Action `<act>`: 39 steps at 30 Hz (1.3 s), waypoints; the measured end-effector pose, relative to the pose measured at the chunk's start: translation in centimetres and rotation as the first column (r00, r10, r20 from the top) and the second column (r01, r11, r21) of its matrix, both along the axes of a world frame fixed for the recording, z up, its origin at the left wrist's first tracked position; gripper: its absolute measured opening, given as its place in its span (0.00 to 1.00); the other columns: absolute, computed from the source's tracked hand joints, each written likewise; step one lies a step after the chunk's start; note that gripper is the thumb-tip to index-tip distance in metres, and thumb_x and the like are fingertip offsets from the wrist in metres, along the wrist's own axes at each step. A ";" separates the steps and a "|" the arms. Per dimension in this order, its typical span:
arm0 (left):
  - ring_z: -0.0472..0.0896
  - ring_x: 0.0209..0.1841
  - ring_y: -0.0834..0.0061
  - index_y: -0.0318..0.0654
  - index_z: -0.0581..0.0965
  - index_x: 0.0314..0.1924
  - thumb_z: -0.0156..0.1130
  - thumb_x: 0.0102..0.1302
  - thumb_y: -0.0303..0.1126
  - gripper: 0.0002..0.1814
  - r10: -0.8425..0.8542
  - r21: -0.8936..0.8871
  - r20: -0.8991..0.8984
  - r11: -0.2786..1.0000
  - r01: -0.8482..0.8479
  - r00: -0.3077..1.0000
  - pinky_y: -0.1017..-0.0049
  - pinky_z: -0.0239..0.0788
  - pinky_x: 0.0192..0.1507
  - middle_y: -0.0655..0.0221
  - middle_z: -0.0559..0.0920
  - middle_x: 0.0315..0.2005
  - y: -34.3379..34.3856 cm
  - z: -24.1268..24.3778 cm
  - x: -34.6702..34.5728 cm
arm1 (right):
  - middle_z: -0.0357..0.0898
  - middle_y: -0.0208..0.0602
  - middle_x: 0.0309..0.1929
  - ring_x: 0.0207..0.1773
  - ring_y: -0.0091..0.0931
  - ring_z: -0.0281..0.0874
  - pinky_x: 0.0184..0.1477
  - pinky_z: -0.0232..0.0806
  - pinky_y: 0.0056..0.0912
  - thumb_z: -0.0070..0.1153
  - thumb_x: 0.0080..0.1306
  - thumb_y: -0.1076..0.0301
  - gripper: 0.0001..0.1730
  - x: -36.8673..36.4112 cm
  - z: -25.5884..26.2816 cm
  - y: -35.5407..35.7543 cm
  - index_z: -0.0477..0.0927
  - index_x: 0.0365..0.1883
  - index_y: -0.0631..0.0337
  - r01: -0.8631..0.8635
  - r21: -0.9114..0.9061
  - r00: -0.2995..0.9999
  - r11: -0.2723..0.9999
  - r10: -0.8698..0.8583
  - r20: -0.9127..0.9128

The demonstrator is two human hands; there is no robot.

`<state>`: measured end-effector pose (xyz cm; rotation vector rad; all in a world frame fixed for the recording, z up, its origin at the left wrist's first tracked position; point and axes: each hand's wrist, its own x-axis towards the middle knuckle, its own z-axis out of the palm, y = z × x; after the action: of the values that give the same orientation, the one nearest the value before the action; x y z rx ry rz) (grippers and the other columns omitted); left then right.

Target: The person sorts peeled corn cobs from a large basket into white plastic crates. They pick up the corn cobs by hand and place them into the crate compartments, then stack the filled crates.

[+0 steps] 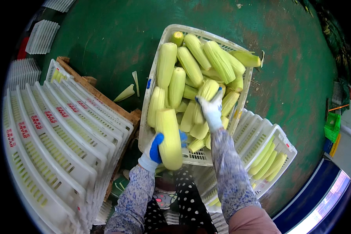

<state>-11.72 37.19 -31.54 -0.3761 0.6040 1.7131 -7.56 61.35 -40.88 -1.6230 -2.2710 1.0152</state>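
A large white plastic crate in front of me holds a loose heap of trimmed corn ears in pale green husks. My left hand, in a white and blue glove, grips one thick corn ear over the crate's near left corner. This ear stands nearly lengthwise to my view. In the heap, my right hand, gloved the same way, has its fingers around another corn ear. Its palm side is hidden, and the glove is slightly blurred.
White slatted crates with red writing stand stacked on a wooden pallet at left. More crates with corn ears stand at right. Husk pieces lie on the green floor. A green basket is far right.
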 end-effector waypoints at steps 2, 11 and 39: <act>0.74 0.60 0.55 0.33 0.60 0.68 0.56 0.63 0.61 0.45 0.133 -0.038 0.019 0.990 -0.133 0.991 0.53 0.64 0.63 0.52 0.73 0.60 0.4 -0.3 -0.4 | 0.64 0.62 0.63 0.64 0.41 0.67 0.63 0.62 0.37 0.65 0.60 0.59 0.47 1.5 4.8 -3.2 0.53 0.68 0.74 -0.180 -0.052 0.954 0.982 0.162 -0.252; 0.70 0.63 0.60 0.41 0.60 0.70 0.48 0.67 0.63 0.42 0.435 0.278 -0.003 0.865 -0.417 0.900 0.61 0.59 0.67 0.57 0.70 0.63 0.8 -1.6 0.5 | 0.72 0.52 0.50 0.53 0.44 0.68 0.53 0.63 0.44 0.64 0.58 0.51 0.42 -4.2 8.3 6.9 0.63 0.64 0.66 -0.436 0.488 0.891 0.756 0.438 0.118; 0.74 0.57 0.67 0.38 0.59 0.68 0.49 0.73 0.45 0.30 0.393 -0.074 0.426 0.913 -0.402 0.815 0.65 0.67 0.60 0.58 0.71 0.58 -3.2 4.5 -0.3 | 0.82 0.47 0.45 0.42 0.38 0.82 0.48 0.73 0.36 0.69 0.48 0.39 0.43 -17.8 1.4 10.3 0.79 0.50 0.68 -0.264 -0.518 0.903 0.813 0.397 0.163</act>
<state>-12.00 33.97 -27.07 -0.8963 0.1820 1.9442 -25.37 71.66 -39.46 -1.6355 -2.7115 1.6651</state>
